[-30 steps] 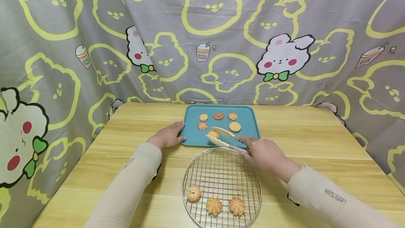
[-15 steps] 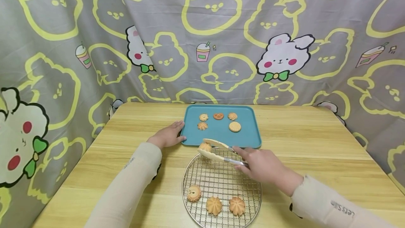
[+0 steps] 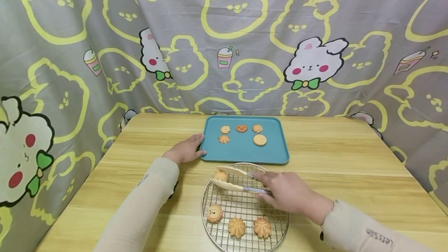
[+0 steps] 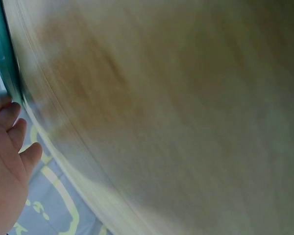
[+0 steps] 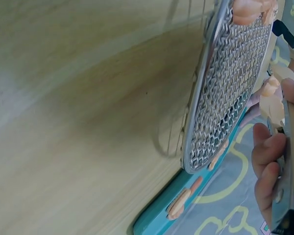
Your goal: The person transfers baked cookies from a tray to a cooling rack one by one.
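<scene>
A: What do we see the right hand holding?

B: We see its fingers curled round the metal handles of cream-tipped tongs, whose tips stand a little parted, one on each side of a golden, flower-shaped cookie

A: Where do we find that cookie?

B: Between the tips, over the far left part of a round metal wire rack; in the right wrist view we make it out above the mesh

A: And the left hand?

B: We find its fingers fairly straight, thumb apart, touching the left rim of a rectangular teal tray without curling round it; the tray lies just beyond the rack

A: Which other cookies do we count?

B: On the rack's near part, a scalloped, pale-topped cookie at left, then two golden-brown, ridged cookies. On the tray we count five, among them a brown pretzel-shaped cookie and a pale, flat round cookie

A: And around them?

B: We have a light wooden table before a grey curtain with yellow-outlined animals
</scene>
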The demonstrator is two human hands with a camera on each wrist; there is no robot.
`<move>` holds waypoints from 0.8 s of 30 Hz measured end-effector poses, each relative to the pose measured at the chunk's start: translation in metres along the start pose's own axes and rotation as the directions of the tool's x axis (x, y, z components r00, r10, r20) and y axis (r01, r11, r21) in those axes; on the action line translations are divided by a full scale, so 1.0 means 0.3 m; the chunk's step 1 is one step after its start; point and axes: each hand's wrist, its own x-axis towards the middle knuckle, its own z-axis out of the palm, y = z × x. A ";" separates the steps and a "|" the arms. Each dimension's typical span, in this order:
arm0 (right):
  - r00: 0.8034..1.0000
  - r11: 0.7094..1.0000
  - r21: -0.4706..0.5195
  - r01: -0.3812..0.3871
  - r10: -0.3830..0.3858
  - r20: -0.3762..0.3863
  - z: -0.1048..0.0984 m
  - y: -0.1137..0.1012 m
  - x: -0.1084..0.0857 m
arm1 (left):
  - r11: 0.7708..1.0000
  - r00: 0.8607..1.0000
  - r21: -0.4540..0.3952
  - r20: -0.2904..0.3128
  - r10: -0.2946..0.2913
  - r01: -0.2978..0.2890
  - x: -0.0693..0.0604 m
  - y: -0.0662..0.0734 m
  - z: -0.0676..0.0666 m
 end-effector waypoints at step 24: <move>0.998 0.998 -0.013 0.056 -0.056 0.020 0.020 -0.014 -0.011 | 1.000 1.000 -0.004 0.001 -0.007 0.007 -0.002 0.004 -0.004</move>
